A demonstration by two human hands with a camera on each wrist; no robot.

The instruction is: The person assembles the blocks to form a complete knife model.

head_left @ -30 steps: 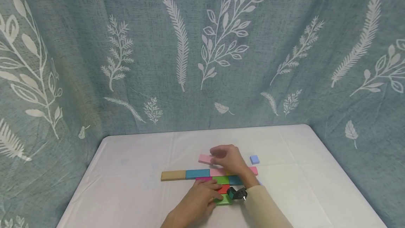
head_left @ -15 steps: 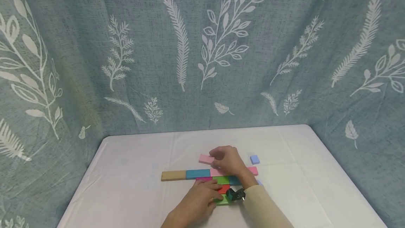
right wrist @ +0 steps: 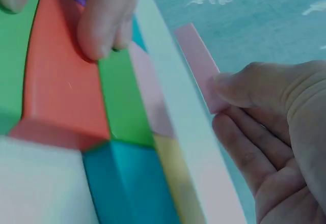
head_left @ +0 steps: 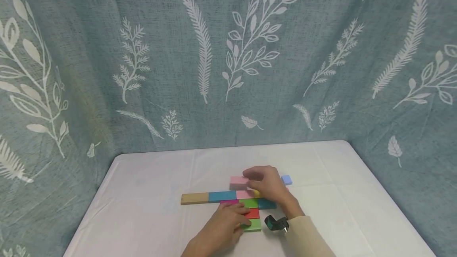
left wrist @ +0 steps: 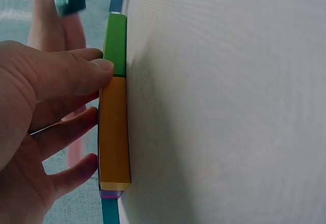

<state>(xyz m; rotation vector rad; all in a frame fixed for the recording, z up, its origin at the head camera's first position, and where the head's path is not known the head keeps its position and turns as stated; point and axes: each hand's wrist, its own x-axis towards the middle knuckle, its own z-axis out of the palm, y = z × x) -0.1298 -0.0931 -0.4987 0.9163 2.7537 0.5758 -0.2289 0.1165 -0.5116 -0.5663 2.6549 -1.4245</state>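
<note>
My right hand (head_left: 269, 184) pinches the end of a pink block (head_left: 238, 182) between thumb and fingers, just behind the back row of coloured blocks. In the right wrist view the held pink block (right wrist: 196, 58) sticks out past the thumb. My left hand (head_left: 218, 225) rests on the front part of the block layout, fingers spread over it. Its thumb touches the front edge near where a green block (left wrist: 116, 43) meets an orange block (left wrist: 115, 132). Partly uncovered beside it lie a red block (head_left: 253, 213) and a green block (head_left: 253, 225).
A tan block (head_left: 194, 198), a blue block (head_left: 222, 196), a pink block (head_left: 245, 194) and a yellow block (head_left: 258, 194) form the back row. A small light-blue block (head_left: 287, 179) lies behind the right hand. The white-covered table (head_left: 143, 177) meets a patterned curtain (head_left: 221, 70).
My right hand has shifted right, and the pink block has moved right with it, its front face now showing more. My left hand has stayed on the layout.
</note>
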